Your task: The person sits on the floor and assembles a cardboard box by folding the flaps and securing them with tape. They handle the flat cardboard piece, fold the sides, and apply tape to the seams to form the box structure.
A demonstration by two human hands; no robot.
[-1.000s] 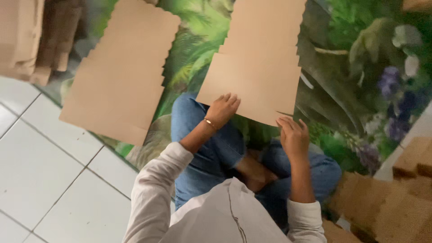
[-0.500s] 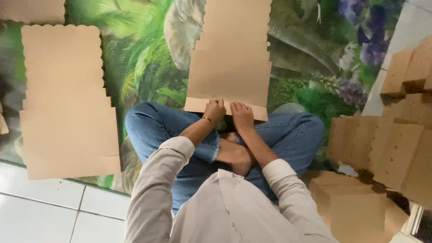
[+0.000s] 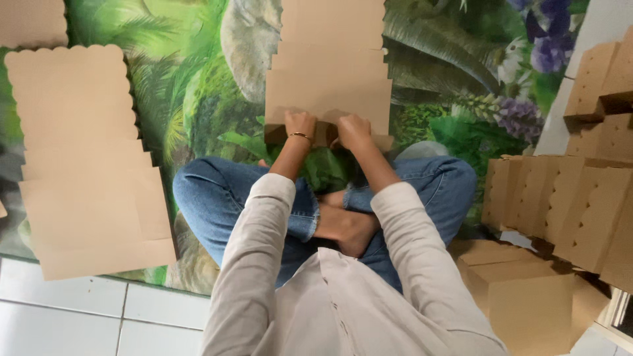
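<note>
Spreading across the upper and middle frame, a glossy floor mat (image 3: 198,86) printed with green palm leaves, grey stones and purple flowers is covering the floor, with white tiles (image 3: 79,316) showing along the lower left edge.

Just above centre, the left hand (image 3: 300,125) is pressing down on the near edge of a flat brown cardboard sheet (image 3: 330,66), fingers curled over the narrow flap that is folding up there; a thin gold bracelet (image 3: 301,136) is circling its wrist. Just beside it, the right hand (image 3: 353,130) is gripping the same flap in the same way, fingers bent and closed on the card. The sheet itself is lying matte and smooth on the mat, running up to the top edge of the frame, its long sides cut in scallops and steps.

Below the hands, the person is sitting cross-legged in blue jeans (image 3: 217,198) and a pale long-sleeved shirt (image 3: 343,303). At the left, another scalloped cardboard sheet (image 3: 79,151) is lying flat on the mat, well apart. Along the right side, folded brown cardboard boxes (image 3: 567,198) are standing stacked together.
</note>
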